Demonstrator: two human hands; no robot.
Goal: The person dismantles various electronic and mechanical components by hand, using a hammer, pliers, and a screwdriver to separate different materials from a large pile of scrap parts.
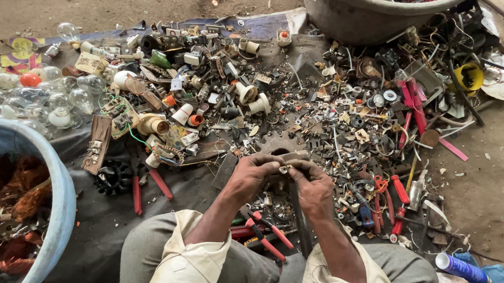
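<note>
My left hand (pixel 253 173) and my right hand (pixel 312 184) meet low in the middle of the view, over a dark sheet on the ground. Both pinch one small pale metal part (pixel 284 168) between their fingertips. Just beyond the fingers lies a flat tan piece (pixel 295 155). Under my forearms rest red-handled pliers (pixel 267 231). A dense heap of scrap electrical bits (pixel 344 115) spreads out beyond and to the right of my hands.
A blue tub (pixel 63 199) of coppery wire stands at the left. A grey tub (pixel 361 18) of scrap sits at the back right. Clear glass bulbs (pixel 57 95) lie at the far left. More red-handled tools (pixel 395 200) lie to the right, and a blue tube (pixel 461 267) lower right.
</note>
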